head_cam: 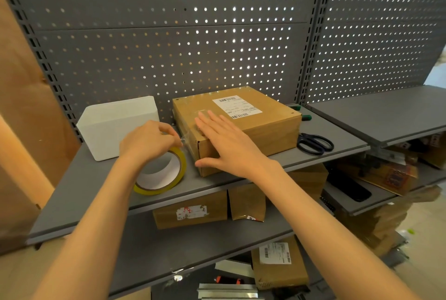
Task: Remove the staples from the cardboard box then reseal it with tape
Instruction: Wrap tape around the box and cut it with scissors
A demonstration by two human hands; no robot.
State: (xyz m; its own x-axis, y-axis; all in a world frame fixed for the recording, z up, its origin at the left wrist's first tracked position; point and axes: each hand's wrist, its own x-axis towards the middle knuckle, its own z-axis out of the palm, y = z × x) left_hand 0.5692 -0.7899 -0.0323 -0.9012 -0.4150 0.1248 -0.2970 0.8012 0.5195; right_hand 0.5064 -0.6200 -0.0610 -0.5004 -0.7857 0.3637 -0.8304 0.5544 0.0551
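Note:
A flat brown cardboard box [260,128] with a white shipping label lies on the grey shelf [101,193]. Clear tape runs across its left top and down its left side. My right hand [224,142] lies flat with straight fingers on the box's near left corner, pressing the tape. My left hand [147,141] grips the top of a roll of clear tape [164,174] with a yellowish rim, standing just left of the box. A strip stretches from the roll to the box.
A white plastic bin [113,125] stands left of the box against the pegboard. Black scissors [313,144] lie on the shelf to the right, with two green-handled tools [306,117] behind. Lower shelves hold several cardboard parcels.

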